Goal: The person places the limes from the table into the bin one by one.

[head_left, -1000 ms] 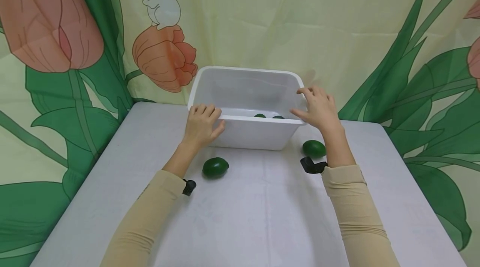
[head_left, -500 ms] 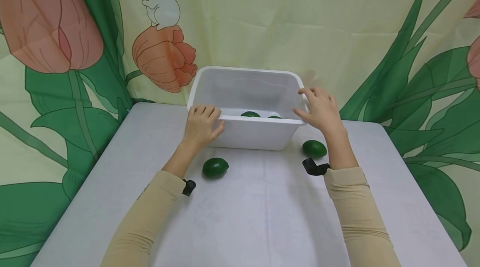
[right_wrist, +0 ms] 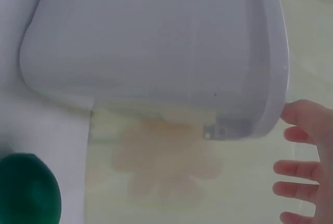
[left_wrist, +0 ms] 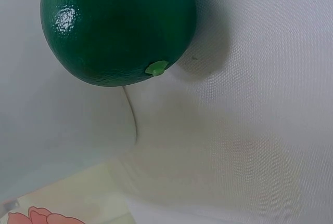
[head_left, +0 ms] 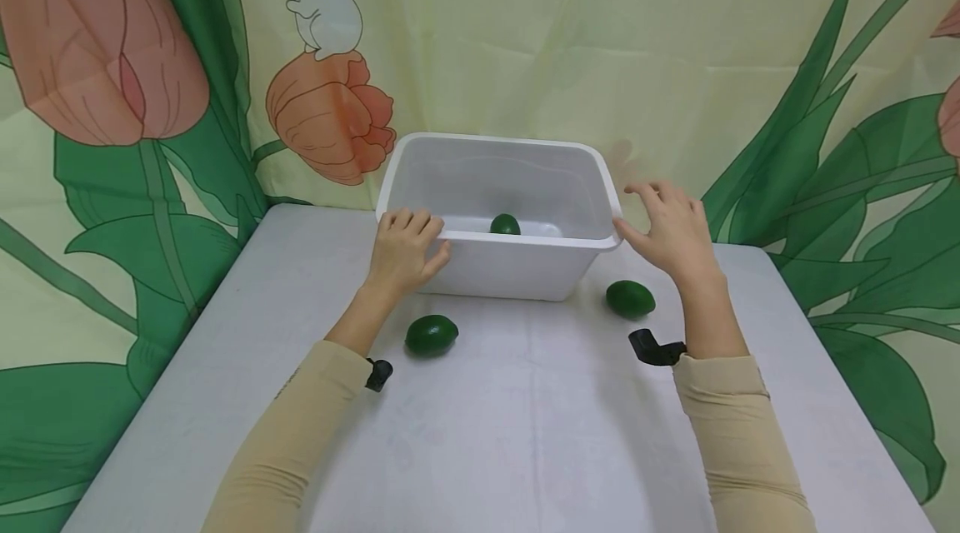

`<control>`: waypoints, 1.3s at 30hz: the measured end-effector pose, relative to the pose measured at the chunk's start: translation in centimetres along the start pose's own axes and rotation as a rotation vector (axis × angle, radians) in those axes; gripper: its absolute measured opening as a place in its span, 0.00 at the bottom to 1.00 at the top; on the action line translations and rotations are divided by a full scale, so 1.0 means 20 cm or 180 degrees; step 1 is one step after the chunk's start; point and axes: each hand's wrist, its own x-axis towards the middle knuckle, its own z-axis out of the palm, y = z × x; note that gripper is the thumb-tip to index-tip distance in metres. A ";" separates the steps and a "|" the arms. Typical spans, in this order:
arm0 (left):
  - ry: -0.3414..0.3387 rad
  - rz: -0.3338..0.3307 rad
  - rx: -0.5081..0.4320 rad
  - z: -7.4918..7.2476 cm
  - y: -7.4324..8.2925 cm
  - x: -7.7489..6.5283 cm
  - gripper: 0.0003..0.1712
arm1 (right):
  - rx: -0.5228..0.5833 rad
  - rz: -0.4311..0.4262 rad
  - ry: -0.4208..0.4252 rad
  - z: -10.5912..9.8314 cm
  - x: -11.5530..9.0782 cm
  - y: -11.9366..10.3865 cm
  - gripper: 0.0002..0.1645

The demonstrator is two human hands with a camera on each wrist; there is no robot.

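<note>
Left hand (head_left: 401, 256) grips one bin (head_left: 517, 268); right hand (head_left: 673, 231) spread; three fruits (head_left: 431, 335) visible, one inside

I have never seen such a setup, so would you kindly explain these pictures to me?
This is bare-handed human work, no robot. The wide pictures are taken from the head, looking forward and down; the other two from the wrists, each at that hand's work. On the table stands a white bin with one green fruit visible inside; a second fruit lies before it, a third near its right corner. The left hand holds the bin's near rim; the right hand, at its right end, holds nothing.
</note>
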 end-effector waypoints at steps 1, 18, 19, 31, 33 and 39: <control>-0.0004 -0.0001 -0.0010 0.00 0.00 0.00 0.22 | -0.0007 0.0013 0.0012 -0.01 -0.01 0.01 0.27; -0.0056 -0.0015 -0.0021 -0.01 0.00 0.01 0.20 | -0.0099 0.0263 -0.0108 0.00 -0.14 0.19 0.30; -0.0065 -0.0020 -0.0019 -0.01 0.01 0.01 0.20 | -0.0095 0.0274 -0.0122 0.01 -0.14 0.21 0.30; -0.0095 -0.0029 0.0002 -0.02 0.00 0.00 0.19 | -0.0112 0.0404 -0.0392 0.14 -0.23 0.34 0.35; -0.0096 -0.0033 0.0004 -0.02 0.01 0.00 0.20 | -0.0112 0.0395 -0.0432 0.16 -0.24 0.36 0.35; -0.0072 -0.0039 -0.0017 -0.01 0.01 0.00 0.22 | -0.0143 0.0357 -0.0643 0.22 -0.27 0.40 0.39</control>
